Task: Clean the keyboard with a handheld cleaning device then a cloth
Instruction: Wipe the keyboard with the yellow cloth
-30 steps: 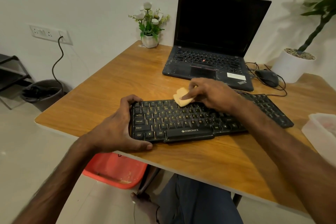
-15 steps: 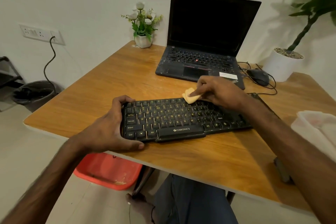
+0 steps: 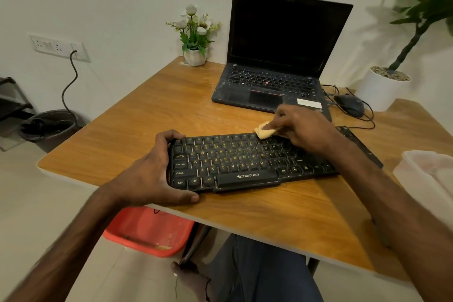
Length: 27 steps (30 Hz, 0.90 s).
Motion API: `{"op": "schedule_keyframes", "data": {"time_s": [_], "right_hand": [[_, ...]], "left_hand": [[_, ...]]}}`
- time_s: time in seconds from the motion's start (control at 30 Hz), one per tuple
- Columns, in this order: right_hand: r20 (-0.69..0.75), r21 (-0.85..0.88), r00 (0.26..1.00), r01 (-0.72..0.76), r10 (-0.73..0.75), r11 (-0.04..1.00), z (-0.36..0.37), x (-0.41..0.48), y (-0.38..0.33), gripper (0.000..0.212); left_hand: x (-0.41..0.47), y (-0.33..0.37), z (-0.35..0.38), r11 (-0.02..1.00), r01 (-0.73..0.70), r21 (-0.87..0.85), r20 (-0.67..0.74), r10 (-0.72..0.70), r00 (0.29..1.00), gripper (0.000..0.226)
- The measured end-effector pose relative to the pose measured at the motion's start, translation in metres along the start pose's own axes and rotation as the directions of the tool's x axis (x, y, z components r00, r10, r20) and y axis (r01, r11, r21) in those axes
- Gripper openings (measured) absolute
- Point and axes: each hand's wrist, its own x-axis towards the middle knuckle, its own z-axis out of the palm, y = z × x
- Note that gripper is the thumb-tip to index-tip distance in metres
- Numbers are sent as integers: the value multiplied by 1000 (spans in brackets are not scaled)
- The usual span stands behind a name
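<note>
Close to the table's (image 3: 306, 213) near edge, the keyboard (image 3: 245, 162) is gripped at its 9 o'clock end by the left hand (image 3: 147, 176), fingers curled round it. At its far edge, 1 o'clock, the cloth (image 3: 264, 132) is pinched by the right hand (image 3: 306, 127). Just beyond, the laptop's (image 3: 282, 56) front edge is seen.

Both forearms (image 3: 392, 206) are bare from the near edge of the view up to the left hand (image 3: 152, 176) and the right hand (image 3: 304, 130). Below the table (image 3: 306, 225), the legs wear blue denim trousers (image 3: 264, 274). A bare foot (image 3: 190, 278) shows just left of them, with a thin dark thread (image 3: 207, 287) around its ankle.
</note>
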Motion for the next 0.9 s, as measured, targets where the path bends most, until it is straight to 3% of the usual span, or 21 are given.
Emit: {"op": "schedule_keyframes", "data": {"time_s": [0.07, 0.17, 0.3, 0.43, 0.53, 0.67, 0.73, 0.9], "right_hand": [[13, -32, 996, -92, 93, 995, 1, -3, 4, 33], [-76, -64, 978, -198, 193, 978, -8, -7, -5, 30], [-198, 125, 980, -5, 30, 992, 1, 0, -90, 32], [-159, 11, 970, 188, -184, 982, 31, 20, -162, 40], [-108, -9, 979, 170, -170, 985, 35, 24, -176, 42], [129, 253, 972, 159, -196, 954, 10, 19, -142, 30], [162, 343, 961, 159, -225, 926, 3, 13, -132, 26], [-48, -3, 968, 245, -245, 970, 23, 32, -137, 26]], "left_hand": [[0, 0, 0, 1000, -3, -3, -2, 3, 1000, 116], [0, 1, 3, 1000, -4, -3, 4, 4, 1000, 115], [0, 5, 4, 999, -2, 35, -16, 2, 1000, 122], [-1, 5, 5, 1000, 0, 21, -19, 0, 1000, 121], [-2, 3, 4, 999, 12, 41, -27, -11, 1000, 121], [-1, 3, 3, 998, 14, 54, -19, -13, 1000, 117], [0, 3, 4, 1000, 5, 31, -16, -4, 1000, 116], [-1, 5, 4, 1000, -4, -11, 8, 4, 1000, 111]]}}
